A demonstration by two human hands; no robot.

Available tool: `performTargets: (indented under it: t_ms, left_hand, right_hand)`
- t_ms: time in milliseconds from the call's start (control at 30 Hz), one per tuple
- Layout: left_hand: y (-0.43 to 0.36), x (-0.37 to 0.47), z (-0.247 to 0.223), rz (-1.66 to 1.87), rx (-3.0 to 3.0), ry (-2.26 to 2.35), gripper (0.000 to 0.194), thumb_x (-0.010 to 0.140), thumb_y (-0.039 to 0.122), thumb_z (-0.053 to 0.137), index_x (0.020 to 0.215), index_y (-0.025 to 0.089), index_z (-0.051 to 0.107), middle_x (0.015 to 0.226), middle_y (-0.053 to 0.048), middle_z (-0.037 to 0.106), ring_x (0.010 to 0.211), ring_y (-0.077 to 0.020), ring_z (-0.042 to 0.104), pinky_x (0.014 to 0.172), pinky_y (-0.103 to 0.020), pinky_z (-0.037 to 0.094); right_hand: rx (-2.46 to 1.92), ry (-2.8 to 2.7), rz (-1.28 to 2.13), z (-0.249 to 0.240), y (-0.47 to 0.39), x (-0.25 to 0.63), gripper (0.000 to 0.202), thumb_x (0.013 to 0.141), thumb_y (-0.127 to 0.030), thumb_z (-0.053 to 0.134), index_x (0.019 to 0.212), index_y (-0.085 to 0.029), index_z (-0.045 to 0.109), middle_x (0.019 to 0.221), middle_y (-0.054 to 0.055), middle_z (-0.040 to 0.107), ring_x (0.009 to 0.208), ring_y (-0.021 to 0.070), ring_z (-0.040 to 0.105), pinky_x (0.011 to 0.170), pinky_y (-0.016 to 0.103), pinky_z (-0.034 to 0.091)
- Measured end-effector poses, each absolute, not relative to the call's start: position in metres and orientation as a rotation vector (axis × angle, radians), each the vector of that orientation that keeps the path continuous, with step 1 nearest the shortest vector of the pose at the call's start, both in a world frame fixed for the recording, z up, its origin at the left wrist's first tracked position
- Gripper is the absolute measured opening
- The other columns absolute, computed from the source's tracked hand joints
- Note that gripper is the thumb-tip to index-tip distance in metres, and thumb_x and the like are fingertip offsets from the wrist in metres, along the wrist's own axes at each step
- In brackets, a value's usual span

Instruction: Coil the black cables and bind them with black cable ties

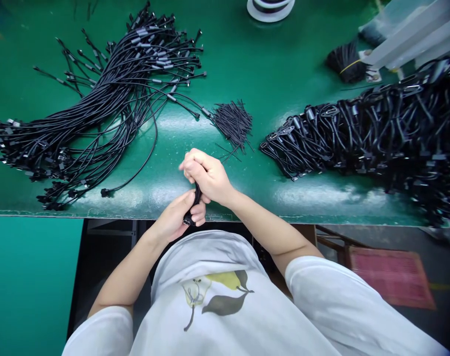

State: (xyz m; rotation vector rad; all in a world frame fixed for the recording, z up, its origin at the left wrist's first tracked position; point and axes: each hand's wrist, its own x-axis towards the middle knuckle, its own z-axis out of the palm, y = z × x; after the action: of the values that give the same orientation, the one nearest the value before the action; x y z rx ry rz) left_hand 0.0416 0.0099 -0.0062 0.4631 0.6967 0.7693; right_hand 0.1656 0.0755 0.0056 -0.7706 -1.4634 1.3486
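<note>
Near the front edge of the green table, my left hand is closed around a coiled black cable, with a metal connector showing at its lower end. My right hand is closed at the upper end of the same cable, its fingers curled and pinched together. What the right fingertips grip beyond the cable is too small to tell. Just above the hands lies a small pile of short black ties. A large bundle of loose long black cables spreads over the table to the left.
Many coiled black cables are heaped on the right of the green table. A white spool stands at the back. A banded black bundle lies back right, beside white plastic trays. A red seat is below right.
</note>
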Motion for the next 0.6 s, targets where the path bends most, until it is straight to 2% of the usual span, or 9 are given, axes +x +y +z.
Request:
performTargets:
  t_ms: [67, 133, 200, 267, 333, 400, 467, 500, 600]
  left_hand:
    - [0.01, 0.039, -0.005, 0.787, 0.519, 0.732, 0.038, 0.083, 0.049, 0.068, 0.082, 0.012, 0.06, 0.059, 0.006, 0.032, 0.049, -0.0058, 0.034, 0.048, -0.018, 0.037]
    - [0.01, 0.033, -0.007, 0.797, 0.55, 0.81, 0.039, 0.084, 0.05, 0.067, 0.08, 0.013, 0.058, 0.058, 0.007, 0.031, 0.048, -0.0055, 0.032, 0.047, -0.018, 0.035]
    - [0.011, 0.026, -0.009, 0.779, 0.588, 0.879, 0.04, 0.083, 0.052, 0.066, 0.079, 0.013, 0.056, 0.058, 0.007, 0.032, 0.048, -0.006, 0.032, 0.047, -0.019, 0.034]
    - [0.011, 0.021, -0.011, 0.714, 0.661, 0.915, 0.042, 0.083, 0.055, 0.065, 0.078, 0.014, 0.056, 0.058, 0.007, 0.033, 0.048, -0.0071, 0.033, 0.048, -0.02, 0.034]
    - [0.009, 0.018, -0.013, 0.615, 0.755, 0.927, 0.044, 0.083, 0.057, 0.063, 0.078, 0.014, 0.057, 0.057, 0.006, 0.035, 0.049, -0.0082, 0.035, 0.048, -0.022, 0.034]
    - [0.008, 0.019, -0.014, 0.511, 0.846, 0.923, 0.045, 0.084, 0.058, 0.06, 0.078, 0.014, 0.057, 0.057, 0.005, 0.037, 0.049, -0.0092, 0.036, 0.049, -0.023, 0.034]
    - [0.008, 0.019, -0.016, 0.443, 0.941, 0.923, 0.044, 0.087, 0.058, 0.055, 0.079, 0.015, 0.057, 0.057, 0.005, 0.04, 0.051, -0.0108, 0.038, 0.053, -0.025, 0.036]
    - [0.008, 0.019, -0.017, 0.416, 1.007, 0.929, 0.043, 0.089, 0.057, 0.051, 0.079, 0.016, 0.058, 0.058, 0.003, 0.043, 0.054, -0.0124, 0.042, 0.058, -0.027, 0.039]
    - [0.011, 0.019, -0.023, 0.313, 1.233, 0.961, 0.044, 0.091, 0.056, 0.047, 0.074, 0.017, 0.06, 0.07, -0.003, 0.058, 0.073, -0.0185, 0.053, 0.075, -0.031, 0.041]
  right_hand:
    - [-0.789, -1.649, 1.168, 0.004, 0.08, 0.174, 0.035, 0.099, -0.045, 0.041, 0.078, -0.019, 0.05, 0.066, -0.002, 0.051, 0.062, 0.009, 0.051, 0.064, 0.024, 0.046]
    - [-0.826, -1.902, 0.916, 0.003, 0.083, 0.188, 0.03, 0.101, -0.037, 0.036, 0.09, -0.019, 0.057, 0.082, 0.003, 0.063, 0.078, 0.0131, 0.059, 0.078, 0.03, 0.048]
    - [-0.757, -2.23, 0.588, 0.003, 0.08, 0.204, 0.026, 0.101, -0.028, 0.035, 0.11, -0.022, 0.059, 0.108, 0.007, 0.067, 0.104, 0.0176, 0.059, 0.097, 0.041, 0.042]
    - [-0.58, -2.525, 0.271, 0.002, 0.074, 0.217, 0.031, 0.1, -0.021, 0.035, 0.126, -0.024, 0.053, 0.12, 0.006, 0.064, 0.117, 0.019, 0.053, 0.107, 0.049, 0.032]
    - [-0.427, -2.725, 0.045, 0.001, 0.066, 0.225, 0.032, 0.1, -0.017, 0.034, 0.126, -0.019, 0.052, 0.109, 0.005, 0.066, 0.108, 0.0181, 0.056, 0.105, 0.046, 0.034]
    - [-0.381, -2.838, -0.085, -0.001, 0.059, 0.229, 0.028, 0.1, -0.018, 0.033, 0.114, -0.014, 0.057, 0.089, 0.004, 0.064, 0.088, 0.0168, 0.057, 0.089, 0.037, 0.042]
    - [-0.384, -2.903, -0.128, -0.004, 0.056, 0.23, 0.025, 0.101, -0.021, 0.035, 0.1, -0.014, 0.059, 0.079, 0.002, 0.058, 0.074, 0.0156, 0.053, 0.07, 0.032, 0.04]
    - [-0.374, -2.91, -0.141, -0.006, 0.055, 0.229, 0.025, 0.101, -0.023, 0.035, 0.095, -0.015, 0.058, 0.077, 0.001, 0.056, 0.071, 0.0151, 0.051, 0.065, 0.031, 0.037]
    - [-0.229, -2.902, -0.171, -0.016, 0.055, 0.226, 0.028, 0.102, -0.025, 0.035, 0.084, -0.017, 0.056, 0.077, 0.001, 0.055, 0.072, 0.0144, 0.051, 0.066, 0.03, 0.035]
